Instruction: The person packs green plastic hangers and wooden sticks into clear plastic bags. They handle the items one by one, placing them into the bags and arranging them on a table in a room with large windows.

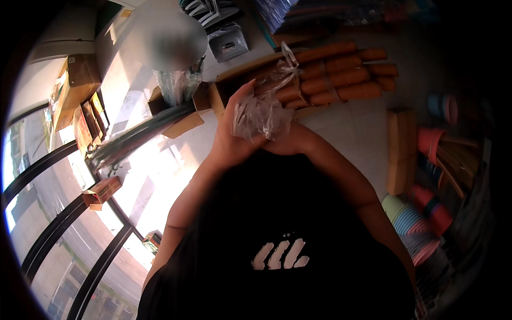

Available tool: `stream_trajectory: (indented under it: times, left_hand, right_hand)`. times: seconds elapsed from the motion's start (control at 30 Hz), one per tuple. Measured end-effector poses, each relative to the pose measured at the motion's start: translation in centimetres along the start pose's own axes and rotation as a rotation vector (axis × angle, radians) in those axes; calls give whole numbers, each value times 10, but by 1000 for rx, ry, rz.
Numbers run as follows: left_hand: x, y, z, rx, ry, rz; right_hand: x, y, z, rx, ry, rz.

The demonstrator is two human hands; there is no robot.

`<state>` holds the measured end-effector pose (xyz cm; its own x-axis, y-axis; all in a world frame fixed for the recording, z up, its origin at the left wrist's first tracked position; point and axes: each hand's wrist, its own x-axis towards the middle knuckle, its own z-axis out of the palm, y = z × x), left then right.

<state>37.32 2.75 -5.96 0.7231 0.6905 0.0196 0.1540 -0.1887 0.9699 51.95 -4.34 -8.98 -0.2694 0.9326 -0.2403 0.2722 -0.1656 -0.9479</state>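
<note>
Crumpled clear plastic film is bunched between my hands in front of my chest. My left hand grips it from the left, thumb pointing up along its edge. On the other side my right hand is closed on the film, its fingers mostly hidden. Just beyond lies a bundle of orange-brown tubes, bound with straps and a knotted clear plastic strip. Its near end sits at an open long cardboard box.
Long dark plastic-wrapped stems lie to the left, near glass windows and cardboard boxes. A grey tray is on the floor ahead. To the right are a long carton and stacked coloured buckets.
</note>
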Motion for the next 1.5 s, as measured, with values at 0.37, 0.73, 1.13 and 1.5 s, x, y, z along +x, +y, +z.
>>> stream_trajectory:
  times: [0.37, 0.73, 1.13, 1.5]
  left_hand:
    - [-1, 23, -19, -438, 92, 100]
    - [-6, 115, -156, -1187, 76, 477]
    - [-37, 42, -340, -794, 782, 308]
    - [-28, -7, -365, -799, 718, 218]
  right_hand:
    - [9, -13, 13, 233, -33, -185]
    - [3, -7, -24, -93, -139, -217]
    - [-18, 67, -34, -279, -111, -60]
    - [1, 113, -47, 8, -224, 316]
